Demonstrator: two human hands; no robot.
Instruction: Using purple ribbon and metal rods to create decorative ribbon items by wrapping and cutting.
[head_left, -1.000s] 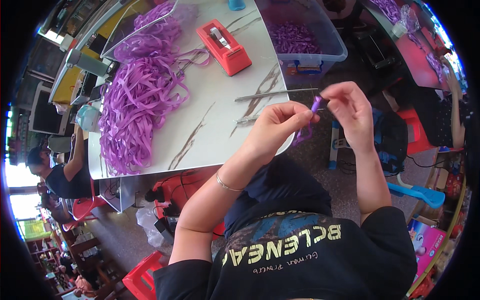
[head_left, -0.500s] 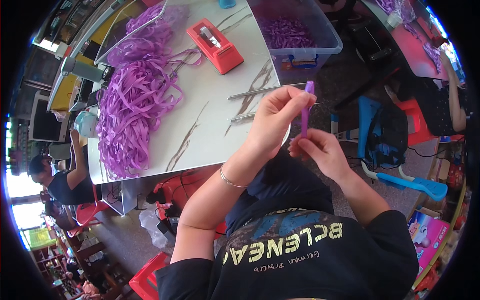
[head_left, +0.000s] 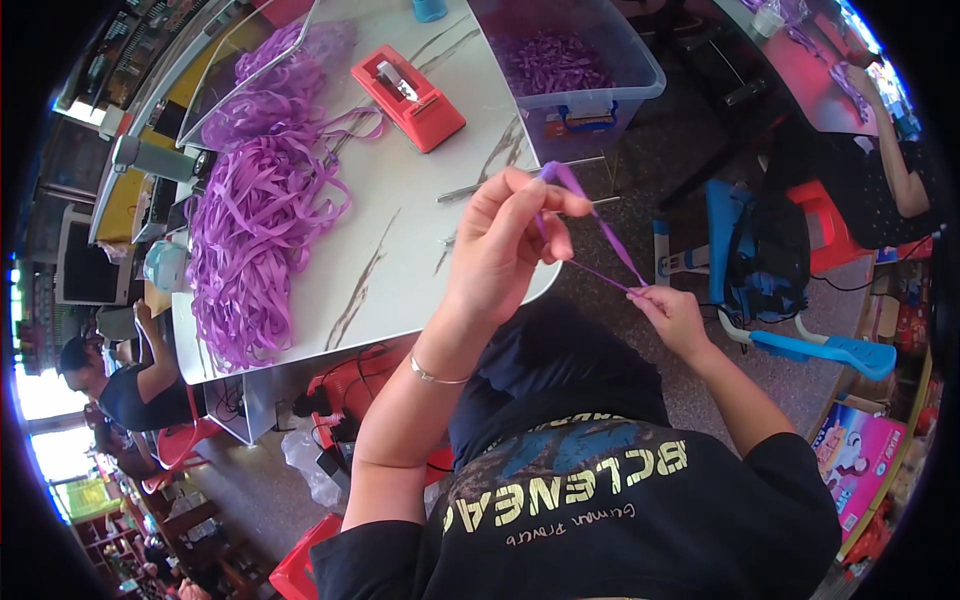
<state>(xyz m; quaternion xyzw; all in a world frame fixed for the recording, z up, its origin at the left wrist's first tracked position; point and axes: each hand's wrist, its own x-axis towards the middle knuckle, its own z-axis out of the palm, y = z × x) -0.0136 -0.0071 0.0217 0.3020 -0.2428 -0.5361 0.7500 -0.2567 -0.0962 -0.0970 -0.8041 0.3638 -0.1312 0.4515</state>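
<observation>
A narrow purple ribbon [head_left: 612,240] runs between my two hands, drawn out in two strands. My left hand [head_left: 508,235] is raised over the table's right corner and pinches the ribbon's upper end, where it loops over the fingers. Lower and to the right, my right hand [head_left: 670,315] grips the other end between thumb and fingers, beyond the table edge. Thin metal rods [head_left: 462,195] stick out past the table's edge, partly behind my left hand. A big heap of purple ribbon [head_left: 250,240] lies on the table's left side.
On the white marbled table [head_left: 380,265] stands a red tape dispenser [head_left: 408,98]. A clear plastic bin [head_left: 590,105] with purple ribbon pieces is beyond the right edge. A blue-framed chair [head_left: 760,260] holding a dark bag is at right. Other people sit at far left and far right.
My hands have moved apart: the left went left, the right slightly right and down. The ribbon, upright and short before, now stretches diagonally between them. The view has shifted slightly.
</observation>
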